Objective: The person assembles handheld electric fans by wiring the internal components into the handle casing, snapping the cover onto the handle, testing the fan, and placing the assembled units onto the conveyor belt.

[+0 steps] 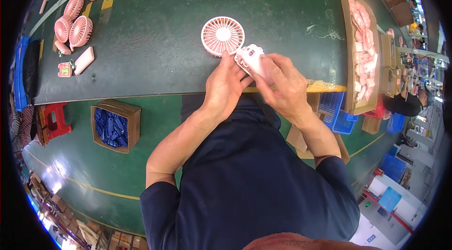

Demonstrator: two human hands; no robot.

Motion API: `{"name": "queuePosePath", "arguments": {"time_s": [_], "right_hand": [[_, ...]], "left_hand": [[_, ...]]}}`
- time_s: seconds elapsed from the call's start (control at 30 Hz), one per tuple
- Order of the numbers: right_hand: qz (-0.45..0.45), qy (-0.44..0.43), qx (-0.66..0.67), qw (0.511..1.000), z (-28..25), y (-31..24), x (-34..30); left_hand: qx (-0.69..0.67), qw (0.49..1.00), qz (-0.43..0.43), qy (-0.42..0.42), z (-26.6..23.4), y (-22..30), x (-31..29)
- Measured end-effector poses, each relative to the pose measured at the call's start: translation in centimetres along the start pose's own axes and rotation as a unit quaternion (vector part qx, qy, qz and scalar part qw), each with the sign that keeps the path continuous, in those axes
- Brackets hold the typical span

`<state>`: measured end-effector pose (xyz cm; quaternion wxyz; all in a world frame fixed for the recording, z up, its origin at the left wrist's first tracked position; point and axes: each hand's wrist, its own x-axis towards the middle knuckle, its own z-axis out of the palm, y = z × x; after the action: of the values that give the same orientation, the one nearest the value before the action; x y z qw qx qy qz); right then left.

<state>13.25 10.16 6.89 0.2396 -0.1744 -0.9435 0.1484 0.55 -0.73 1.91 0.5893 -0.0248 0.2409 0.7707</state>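
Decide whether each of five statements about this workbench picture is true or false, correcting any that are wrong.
1. The right hand grips a pale pink handle. True.
2. The floor box at the left holds pink parts. False: it holds blue parts.
3. At the right end of the bench, an open cardboard box holds pink pieces. True.
4. The round fan head by the hands is blue. False: it is pink.
5. The dark sleeves leave the forearms bare. True.
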Motion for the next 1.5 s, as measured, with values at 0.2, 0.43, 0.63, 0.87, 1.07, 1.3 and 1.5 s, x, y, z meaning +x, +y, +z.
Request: {"name": "queuePosePath", "arguments": {"time_s": [0.2,0.43,0.63,0.87,1.07,1.3,1.5], "right_hand": [[-0.005,-0.015,-0.014,1.0,0.7,-0.4,0.1],[-0.018,-0.018,-0.025,0.999,1.0,-0.6,0.1],[-0.016,-0.029,-0.03,0.999,1.0,-0.5,-0.1],[-0.035,-0.025,-0.056,0.998,1.6,-0.3,-0.2],[-0.012,-0.032,0.004,0.999,0.9,-0.9,-0.6],[0.342,-0.15,0.329,0.867,0.2,-0.2,-1.1],[0.37,-0.166,0.376,0.833,1.5,0.2,-1.8]], "left_hand": [[0.006,1.0,0.003,-0.011,-0.3,-0.3,-0.1],[-0.01,1.0,0.007,-0.016,-0.5,-0.3,-0.2],[-0.006,1.0,0.005,-0.015,-0.5,-0.3,-0.1],[-0.011,1.0,-0.001,-0.001,-0.8,-0.7,0.0],[0.118,0.991,0.038,0.044,-1.1,-1.3,-0.2],[0.147,0.987,0.068,0.013,-0.8,-1.3,-0.5],[0.262,0.962,0.077,0.01,-1.7,-2.0,-0.4]]}}
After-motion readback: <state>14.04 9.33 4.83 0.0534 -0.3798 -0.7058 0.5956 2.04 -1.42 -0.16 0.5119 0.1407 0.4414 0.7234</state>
